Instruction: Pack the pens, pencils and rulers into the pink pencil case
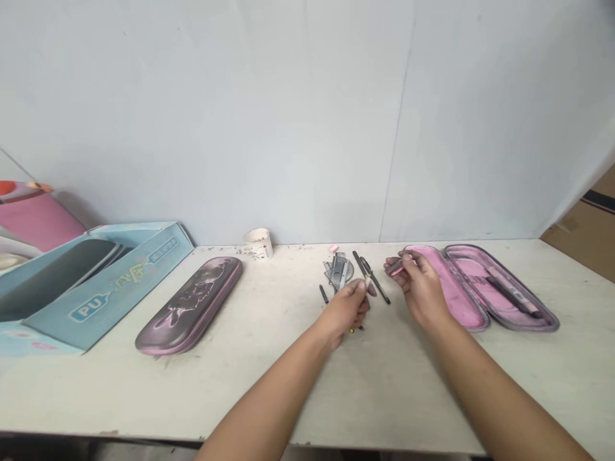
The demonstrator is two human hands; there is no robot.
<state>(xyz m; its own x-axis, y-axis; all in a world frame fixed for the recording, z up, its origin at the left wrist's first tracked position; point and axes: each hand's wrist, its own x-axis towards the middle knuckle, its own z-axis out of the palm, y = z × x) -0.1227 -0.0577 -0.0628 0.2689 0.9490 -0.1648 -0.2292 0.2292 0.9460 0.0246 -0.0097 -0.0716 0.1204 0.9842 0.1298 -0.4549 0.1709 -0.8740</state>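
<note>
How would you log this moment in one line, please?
left hand: pinches slim white-tipped pen | right hand: holds small pink stick | open pink fabric pencil case: beside right hand

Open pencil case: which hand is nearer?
Right. The right hand is at the left edge of the open pencil case; the left hand farther left, by the pens.

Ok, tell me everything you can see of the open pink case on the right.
The open case lies flat on the white table, its two long oval halves spread side by side. The lining is pink and soft-looking, with a grey-purple zip rim. A dark pen with a pinkish end lies slantwise in the right half. The right hand overlaps the left half's edge; contact unclear.
</note>
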